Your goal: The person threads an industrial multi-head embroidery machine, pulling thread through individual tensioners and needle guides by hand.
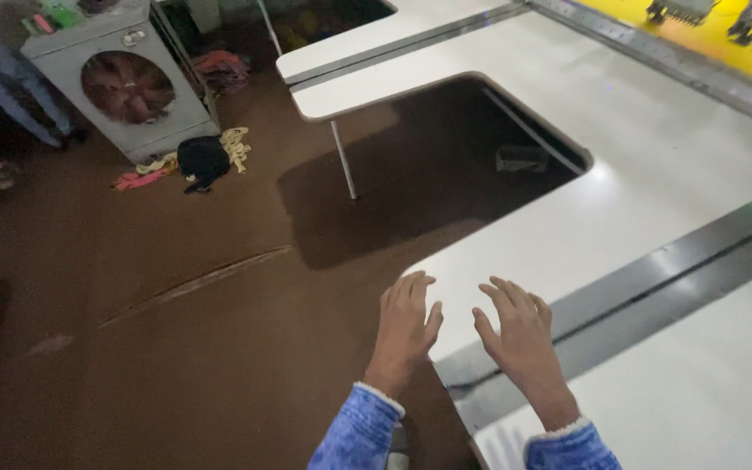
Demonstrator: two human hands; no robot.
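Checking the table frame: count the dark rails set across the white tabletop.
2: one dark rail runs just beyond the right hand; another rail lies at the far edge. Others may be out of frame.

Hands over table corner

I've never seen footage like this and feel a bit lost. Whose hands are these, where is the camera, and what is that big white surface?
The single picture comes from a camera worn on a person's head, looking down. The left hand and right hand are that person's own, in blue sleeves, fingers spread, holding nothing. Both are at the edge of a large white table with a dark metal rail across it and a cut-out opening. On the brown floor stand a boxy grey fan unit and a heap of cloth scraps. Another person's legs show at far left.
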